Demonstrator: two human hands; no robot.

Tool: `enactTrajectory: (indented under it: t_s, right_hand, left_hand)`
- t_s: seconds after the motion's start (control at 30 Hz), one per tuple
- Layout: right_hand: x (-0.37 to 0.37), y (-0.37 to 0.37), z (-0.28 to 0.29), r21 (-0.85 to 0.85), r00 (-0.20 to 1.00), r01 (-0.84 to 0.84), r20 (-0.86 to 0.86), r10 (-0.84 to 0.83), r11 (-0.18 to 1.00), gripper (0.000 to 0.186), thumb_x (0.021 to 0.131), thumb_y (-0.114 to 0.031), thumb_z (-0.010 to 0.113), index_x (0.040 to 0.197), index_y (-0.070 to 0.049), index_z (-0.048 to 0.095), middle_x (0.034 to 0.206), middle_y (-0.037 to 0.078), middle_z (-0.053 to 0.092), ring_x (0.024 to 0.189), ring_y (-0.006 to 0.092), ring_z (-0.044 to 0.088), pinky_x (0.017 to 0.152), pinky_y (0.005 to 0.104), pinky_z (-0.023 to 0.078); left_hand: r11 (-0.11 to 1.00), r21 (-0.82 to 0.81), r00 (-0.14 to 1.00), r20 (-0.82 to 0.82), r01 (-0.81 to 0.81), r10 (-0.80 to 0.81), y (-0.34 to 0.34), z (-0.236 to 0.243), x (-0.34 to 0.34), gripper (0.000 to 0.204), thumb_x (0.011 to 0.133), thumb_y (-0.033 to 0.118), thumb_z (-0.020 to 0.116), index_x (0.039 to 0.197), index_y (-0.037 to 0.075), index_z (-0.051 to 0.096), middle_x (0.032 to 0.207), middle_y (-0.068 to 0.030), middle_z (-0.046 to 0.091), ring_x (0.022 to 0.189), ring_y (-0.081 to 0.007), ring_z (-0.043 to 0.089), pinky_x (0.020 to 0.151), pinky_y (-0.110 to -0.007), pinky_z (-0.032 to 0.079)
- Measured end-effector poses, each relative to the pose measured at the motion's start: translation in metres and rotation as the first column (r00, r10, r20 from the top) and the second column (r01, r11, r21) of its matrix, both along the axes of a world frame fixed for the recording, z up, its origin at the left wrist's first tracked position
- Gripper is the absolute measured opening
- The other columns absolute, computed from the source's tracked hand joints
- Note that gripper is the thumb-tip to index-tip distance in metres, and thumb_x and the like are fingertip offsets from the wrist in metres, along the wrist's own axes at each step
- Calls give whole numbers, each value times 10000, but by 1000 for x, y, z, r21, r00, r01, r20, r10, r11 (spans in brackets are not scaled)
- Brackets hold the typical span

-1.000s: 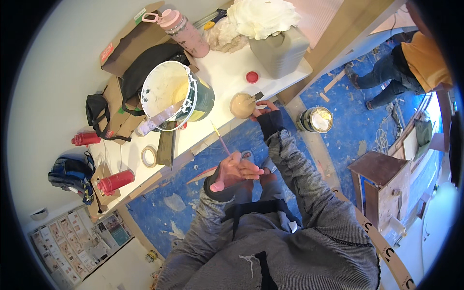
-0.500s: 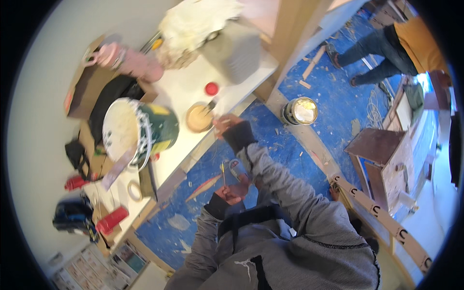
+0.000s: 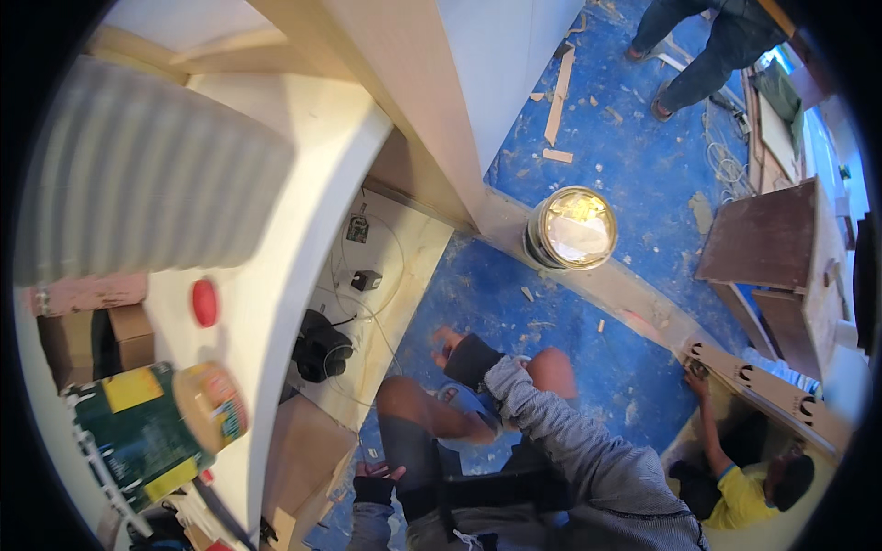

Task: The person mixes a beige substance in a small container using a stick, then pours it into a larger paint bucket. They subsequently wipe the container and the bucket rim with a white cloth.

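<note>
"One question: does the right hand (image 3: 447, 346) hold anything?"

"Apparently nothing; fingers half open, loosely bent. The left hand (image 3: 378, 471), at seven o'clock from there by the leg (image 3: 404, 409), is partly curled, contents untellable."

"And the tub (image 3: 207, 406)?"

"Between eight and nine, on the table (image 3: 262, 275) near its edge, perhaps for easy reach."

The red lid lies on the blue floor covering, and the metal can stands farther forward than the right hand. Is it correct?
Not quite: the head view shows the red lid on the white tabletop, not the blue floor covering. The metal can does stand farther forward than the right hand.
</note>
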State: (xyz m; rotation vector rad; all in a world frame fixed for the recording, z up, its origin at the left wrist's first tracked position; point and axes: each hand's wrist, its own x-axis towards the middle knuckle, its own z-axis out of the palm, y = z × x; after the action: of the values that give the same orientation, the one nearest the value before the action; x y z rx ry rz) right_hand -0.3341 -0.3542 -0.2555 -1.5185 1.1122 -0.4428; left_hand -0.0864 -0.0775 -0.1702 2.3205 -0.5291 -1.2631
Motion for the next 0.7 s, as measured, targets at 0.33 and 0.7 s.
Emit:
enactTrajectory:
  t_s: [0.33, 0.7]
  right_hand:
    - [-14, -17, -70, -478, 824, -553, -437, 361, 683, 561, 785, -259, 582, 1258, 31, 497, 929, 186, 589, 782, 333, 608, 670, 427, 495]
    - [7, 40, -55, -605, 885, -396, -48, 464, 691, 462, 778, -168, 613, 1213, -27, 547, 852, 159, 565, 710, 328, 583, 607, 423, 475]
  left_hand:
    - [817, -202, 759, -537, -540, 369, 32, -164, 65, 378, 789, 137, 708, 865, 150, 338, 863, -116, 569, 821, -258, 602, 755, -478, 573]
    - [975, -180, 919, 391, 131, -52, 98, -197, 37, 380, 927, 380, 476, 1220, 152, 554, 984, -83, 615, 855, -269, 585, 702, -509, 517]
